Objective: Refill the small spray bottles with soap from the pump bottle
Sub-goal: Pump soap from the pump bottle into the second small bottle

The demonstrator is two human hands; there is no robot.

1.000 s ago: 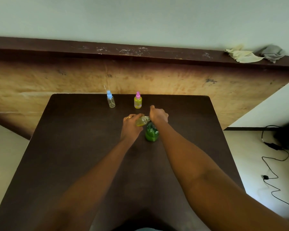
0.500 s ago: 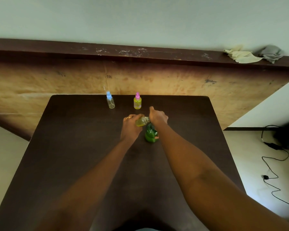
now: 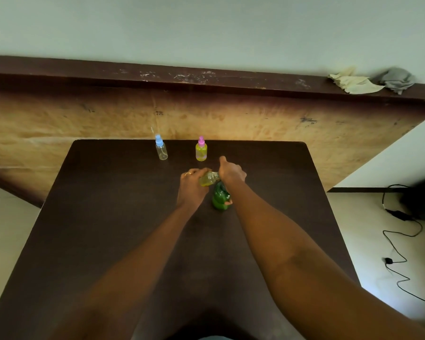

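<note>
A green pump bottle (image 3: 220,198) stands in the middle of the dark table (image 3: 108,217). My right hand (image 3: 231,171) sits on its pump head and hides it, one finger pointing away from me. My left hand (image 3: 192,185) grips a small clear spray bottle (image 3: 208,179), capless and partly filled with yellow liquid. It is tilted with its neck toward the hidden pump head. Two capped spray bottles stand near the far edge: a clear one with a blue cap (image 3: 161,150) and a yellow-filled one with a pink cap (image 3: 201,149).
A wooden panel (image 3: 231,119) with a dark ledge rises behind the table. Two crumpled cloths (image 3: 368,82) lie on the ledge at the right. Black cables (image 3: 400,241) trail over the floor on the right.
</note>
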